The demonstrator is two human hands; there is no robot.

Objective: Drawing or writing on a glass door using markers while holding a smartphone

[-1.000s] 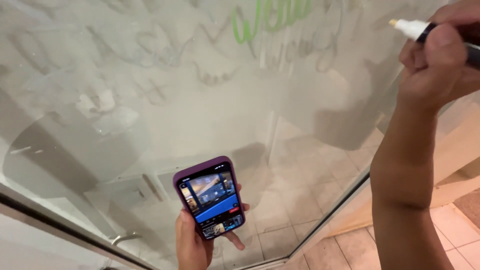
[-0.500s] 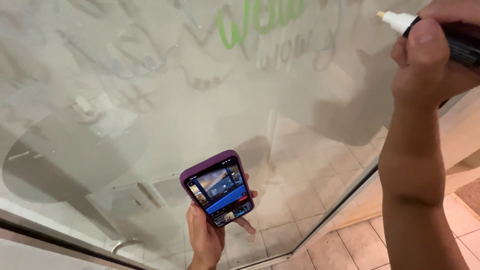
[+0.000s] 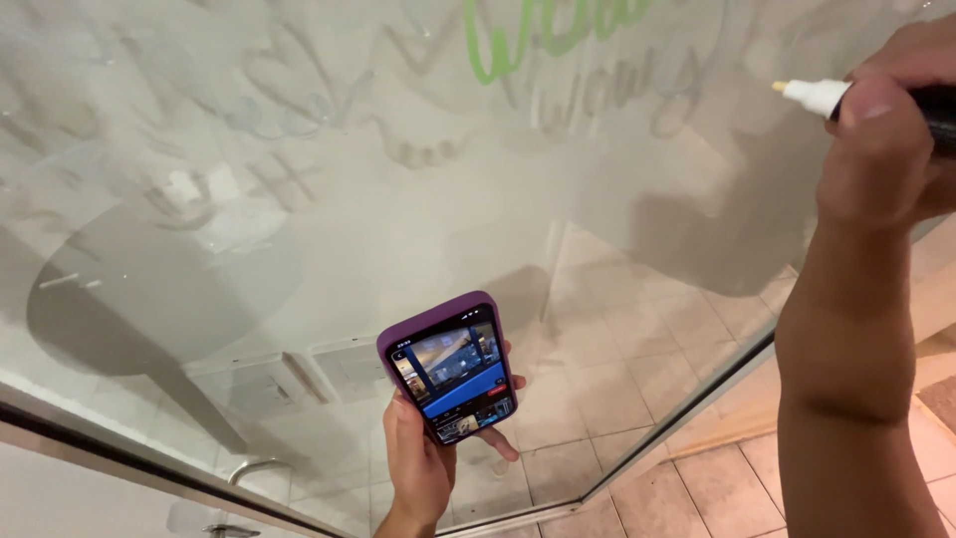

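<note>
- Nearest to me, my left hand is wrapped around a purple-cased phone, screen lit and facing up, low at centre frame.
- To its right, my right forearm rises along the frame's edge; my right hand is closed on a white-tipped marker, tip pointing left, close to the glass pane.
- Beyond both, the pane slants away, its dark bottom frame running diagonally beside tiled floor.
- Farther up, green lettering and faint grey scrawl cover the glass; between marker tip and lettering I see unmarked glass.
</note>
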